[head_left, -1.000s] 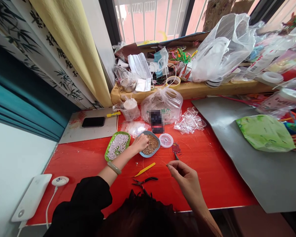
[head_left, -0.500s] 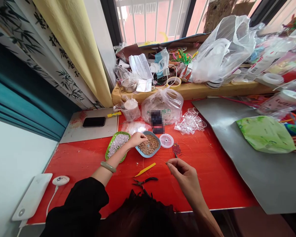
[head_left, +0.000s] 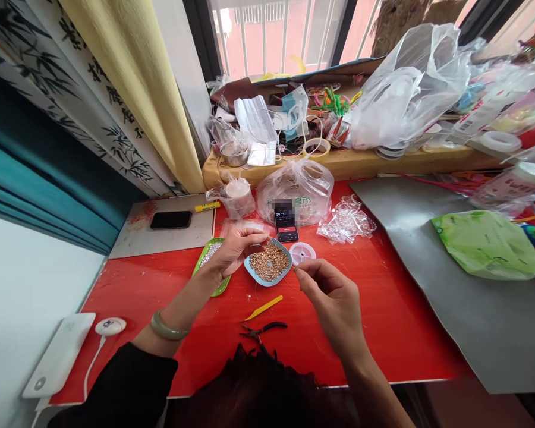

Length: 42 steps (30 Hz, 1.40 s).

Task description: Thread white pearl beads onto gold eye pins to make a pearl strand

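My left hand [head_left: 237,251] is raised over the left rim of a blue tray [head_left: 289,266] of gold beads [head_left: 270,264]. Its thumb and forefinger pinch a tiny gold bead. Partly covered by this hand is a green tray [head_left: 223,289] holding silvery beads [head_left: 210,253]. To the right of the blue tray, my right hand [head_left: 332,297] is closed in a pinch, with a small end of thin thread [head_left: 295,269] at its fingertips. Most of the thread is too fine to make out.
Yellow tweezers [head_left: 264,308] and black-handled pliers [head_left: 264,329] lie in front of the blue tray. Behind it stand a phone [head_left: 286,221] with a lit screen and a plastic bag [head_left: 314,184]. A clear spool [head_left: 303,254] lies beside the tray; a grey sheet [head_left: 421,249] covers the right side.
My left hand has come up out of the gold beads and turned, now with a bead at its fingertips. My right hand has risen slightly and moved a little towards the blue tray.
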Tool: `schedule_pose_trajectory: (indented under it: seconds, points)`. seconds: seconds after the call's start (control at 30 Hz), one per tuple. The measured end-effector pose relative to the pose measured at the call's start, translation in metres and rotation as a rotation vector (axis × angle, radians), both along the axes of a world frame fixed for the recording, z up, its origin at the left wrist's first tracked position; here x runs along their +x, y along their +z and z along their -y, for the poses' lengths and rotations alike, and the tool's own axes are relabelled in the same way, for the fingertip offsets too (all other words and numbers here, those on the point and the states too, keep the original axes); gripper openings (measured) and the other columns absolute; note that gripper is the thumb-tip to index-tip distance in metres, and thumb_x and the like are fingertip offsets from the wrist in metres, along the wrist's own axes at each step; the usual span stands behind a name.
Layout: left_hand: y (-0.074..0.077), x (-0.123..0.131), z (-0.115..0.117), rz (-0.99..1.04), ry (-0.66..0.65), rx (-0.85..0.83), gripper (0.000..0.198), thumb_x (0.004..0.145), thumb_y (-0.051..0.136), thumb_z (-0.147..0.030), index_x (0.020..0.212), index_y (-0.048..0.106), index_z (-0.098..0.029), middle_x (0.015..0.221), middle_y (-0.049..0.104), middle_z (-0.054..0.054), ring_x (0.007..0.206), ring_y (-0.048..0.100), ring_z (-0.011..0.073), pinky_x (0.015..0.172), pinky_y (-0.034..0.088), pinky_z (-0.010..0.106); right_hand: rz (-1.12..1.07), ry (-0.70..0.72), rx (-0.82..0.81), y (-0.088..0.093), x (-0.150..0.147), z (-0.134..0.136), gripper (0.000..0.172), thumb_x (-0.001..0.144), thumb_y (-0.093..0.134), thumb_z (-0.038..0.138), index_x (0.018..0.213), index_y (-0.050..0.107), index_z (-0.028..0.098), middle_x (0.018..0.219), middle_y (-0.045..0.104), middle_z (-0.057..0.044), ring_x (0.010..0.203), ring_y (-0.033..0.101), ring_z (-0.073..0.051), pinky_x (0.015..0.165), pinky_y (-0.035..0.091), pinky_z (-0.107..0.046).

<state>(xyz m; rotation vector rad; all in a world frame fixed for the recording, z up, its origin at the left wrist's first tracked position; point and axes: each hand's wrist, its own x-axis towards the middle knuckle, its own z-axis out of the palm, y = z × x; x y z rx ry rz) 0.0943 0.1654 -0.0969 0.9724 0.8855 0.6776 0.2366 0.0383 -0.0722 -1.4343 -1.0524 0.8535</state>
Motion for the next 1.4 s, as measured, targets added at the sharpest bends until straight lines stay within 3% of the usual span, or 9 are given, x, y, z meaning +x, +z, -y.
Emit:
schedule_pose_trajectory:
  seconds: [0.2, 0.33, 0.53, 0.87, 1.0, 1.4]
  points:
    - [0.042, 0.003, 0.021, 0.182, 0.043, -0.140, 0.010, 0.061, 0.076, -0.018, 0.064, 0.071, -0.010, 0.061, 0.067, 0.001, 0.056, 0.060, 0.0060, 0.056, 0.051, 0.013, 0.089, -0.084, 0.137, 0.020, -0.008, -0.006, 0.008, 0.078, 0.056, 0.020, 0.070, 0.058, 0.021, 0.057, 0.052, 0.005, 0.050, 0.044, -0.009, 0.047, 0.039, -0.022]
    - [0.056, 0.003, 0.029, 0.259, 0.064, -0.199, 0.016, 0.058, 0.080, -0.022, 0.064, 0.072, -0.010, 0.060, 0.068, 0.000, 0.056, 0.062, 0.0056, 0.054, 0.052, 0.010, 0.187, -0.091, 0.235, 0.028, -0.011, -0.006, 0.011, 0.078, 0.055, 0.015, 0.070, 0.058, 0.022, 0.054, 0.052, 0.006, 0.046, 0.045, -0.008, 0.044, 0.041, -0.020]
    - [0.071, 0.000, 0.035, 0.486, 0.046, -0.280, 0.015, 0.060, 0.082, -0.018, 0.067, 0.070, -0.011, 0.064, 0.068, -0.001, 0.061, 0.063, 0.0054, 0.062, 0.055, 0.009, 0.130, -0.096, 0.275, 0.031, -0.015, -0.008, 0.015, 0.077, 0.055, 0.012, 0.067, 0.057, 0.022, 0.052, 0.049, 0.007, 0.044, 0.045, -0.007, 0.041, 0.041, -0.017]
    - [0.076, 0.002, 0.040, 0.795, -0.067, -0.426, 0.013, 0.066, 0.072, -0.008, 0.061, 0.061, -0.013, 0.061, 0.052, -0.001, 0.061, 0.055, 0.0065, 0.046, 0.047, 0.008, 0.150, -0.052, 0.322, 0.034, -0.020, -0.013, 0.016, 0.078, 0.053, 0.010, 0.070, 0.056, 0.023, 0.054, 0.051, 0.007, 0.045, 0.045, -0.006, 0.042, 0.040, -0.016]
    - [0.076, 0.003, 0.040, 0.817, -0.129, -0.416, 0.013, 0.066, 0.071, -0.008, 0.059, 0.062, -0.011, 0.056, 0.047, -0.001, 0.059, 0.052, 0.0075, 0.044, 0.046, 0.009, 0.213, -0.079, 0.340, 0.034, -0.021, -0.011, 0.016, 0.078, 0.053, 0.009, 0.071, 0.056, 0.022, 0.056, 0.053, 0.006, 0.047, 0.047, -0.007, 0.044, 0.041, -0.018]
    - [0.077, 0.004, 0.043, 0.797, -0.148, -0.426, 0.017, 0.063, 0.073, -0.010, 0.058, 0.059, -0.014, 0.055, 0.040, -0.002, 0.058, 0.049, 0.0084, 0.043, 0.045, 0.007, 0.232, -0.093, 0.331, 0.031, -0.030, -0.001, 0.017, 0.077, 0.053, 0.006, 0.072, 0.055, 0.022, 0.058, 0.053, 0.006, 0.049, 0.049, -0.007, 0.043, 0.040, -0.019]
